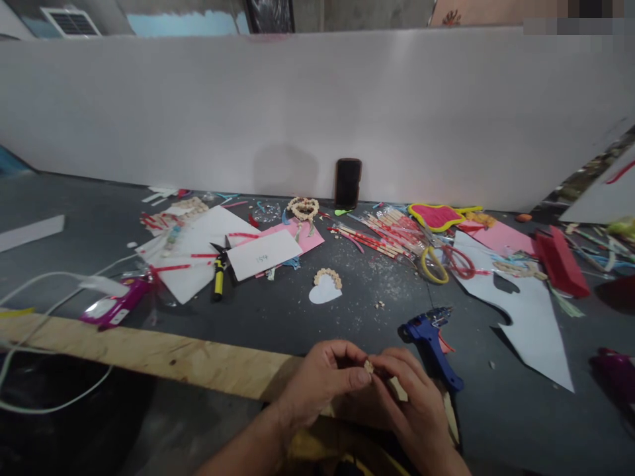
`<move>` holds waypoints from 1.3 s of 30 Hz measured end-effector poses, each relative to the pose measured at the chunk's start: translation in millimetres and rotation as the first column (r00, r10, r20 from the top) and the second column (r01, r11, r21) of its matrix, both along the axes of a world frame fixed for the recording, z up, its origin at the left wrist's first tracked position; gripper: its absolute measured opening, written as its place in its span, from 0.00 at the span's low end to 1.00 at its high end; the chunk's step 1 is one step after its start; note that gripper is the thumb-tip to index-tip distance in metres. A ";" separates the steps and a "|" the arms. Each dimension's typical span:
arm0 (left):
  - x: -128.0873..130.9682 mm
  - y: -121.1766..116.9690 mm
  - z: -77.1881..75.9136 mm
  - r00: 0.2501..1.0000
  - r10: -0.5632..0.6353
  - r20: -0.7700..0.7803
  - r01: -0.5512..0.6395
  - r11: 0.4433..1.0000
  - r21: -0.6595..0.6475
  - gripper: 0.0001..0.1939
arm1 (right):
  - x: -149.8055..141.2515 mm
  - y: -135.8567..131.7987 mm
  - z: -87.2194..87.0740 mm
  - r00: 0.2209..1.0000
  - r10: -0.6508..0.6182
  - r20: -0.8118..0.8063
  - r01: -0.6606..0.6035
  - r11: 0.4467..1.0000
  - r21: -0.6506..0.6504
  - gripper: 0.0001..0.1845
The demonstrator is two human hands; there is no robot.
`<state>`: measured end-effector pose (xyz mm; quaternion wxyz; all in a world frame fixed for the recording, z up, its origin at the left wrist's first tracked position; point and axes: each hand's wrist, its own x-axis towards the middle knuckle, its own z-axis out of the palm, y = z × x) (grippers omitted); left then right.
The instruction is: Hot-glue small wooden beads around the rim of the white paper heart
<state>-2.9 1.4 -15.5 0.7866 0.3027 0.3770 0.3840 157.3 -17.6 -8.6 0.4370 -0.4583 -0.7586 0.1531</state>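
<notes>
Above the table's front edge, my left hand (333, 378) and my right hand (411, 390) meet fingertip to fingertip. Between them they pinch a small beige piece (368, 365), too small for me to tell its kind. A little beyond lies a white paper heart (326, 291) with a curved row of beige pieces (328, 274) along its upper edge. Several loose beige bits (379, 305) lie to the right of the heart. Just right of my right hand rests a blue glue gun (430, 340).
Yellow-handled pliers (218, 277) and a purple glue gun (116, 304) with a white cable lie left. A phone (348, 183) leans on the white partition (198, 106). Red-patterned sticks (377, 231), scissors (441, 263) and cut white card (536, 324) lie right.
</notes>
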 end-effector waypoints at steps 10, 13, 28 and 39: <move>5.3 -0.5 2.4 0.998 0.049 -0.026 -0.050 0.999 -0.017 0.13 | -0.3 -3.0 -4.3 1.000 0.013 -0.009 -0.013 1.000 -0.002 0.09; 7.0 -1.3 -0.4 0.997 0.069 -0.025 -0.069 0.998 0.009 0.12 | -0.6 -2.6 -5.1 1.000 -0.001 0.014 0.001 1.000 0.025 0.09; 3.5 -1.1 2.4 0.999 -0.039 -0.037 0.040 0.999 0.022 0.16 | 2.5 -0.8 -0.8 1.000 0.023 0.012 -0.023 1.000 -0.005 0.13; 8.6 -4.1 -1.4 1.000 0.000 -0.009 0.000 1.000 -0.009 0.12 | 0.9 -3.2 -3.6 1.000 -0.013 0.009 0.013 1.000 -0.004 0.12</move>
